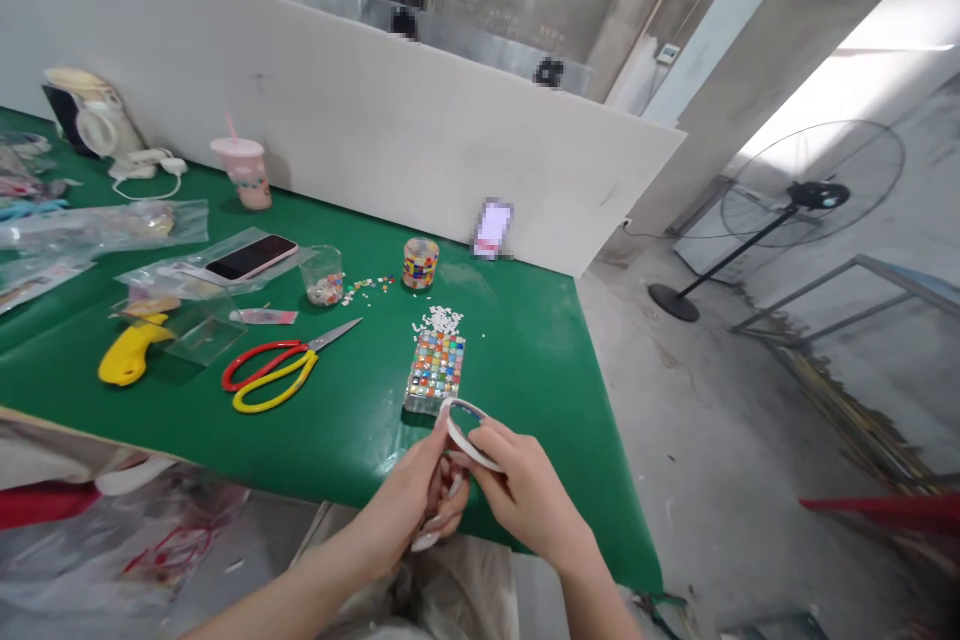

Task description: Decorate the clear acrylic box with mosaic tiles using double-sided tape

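In front of the table's near edge, both my hands are closed around a white looped band (462, 440), possibly a roll of tape. My right hand (529, 490) grips its right side between thumb and fingers. My left hand (412, 492) pinches its left side, and a white end shows below those fingers. Just beyond the hands lies a clear block covered with multicoloured mosaic tiles (436, 365). Loose white tiles (442, 320) are heaped against its far end. Farther back stands a small round jar covered in coloured tiles (420, 263).
Scissors (289, 370), a yellow-handled tool (131, 352) and a clear plastic box (202, 325) lie to the left. A cup of tiles (324, 278), phone (251, 258) and pink tumbler (246, 170) sit behind them. A white partition (360, 130) borders the green table (525, 340); a fan (757, 230) stands right.
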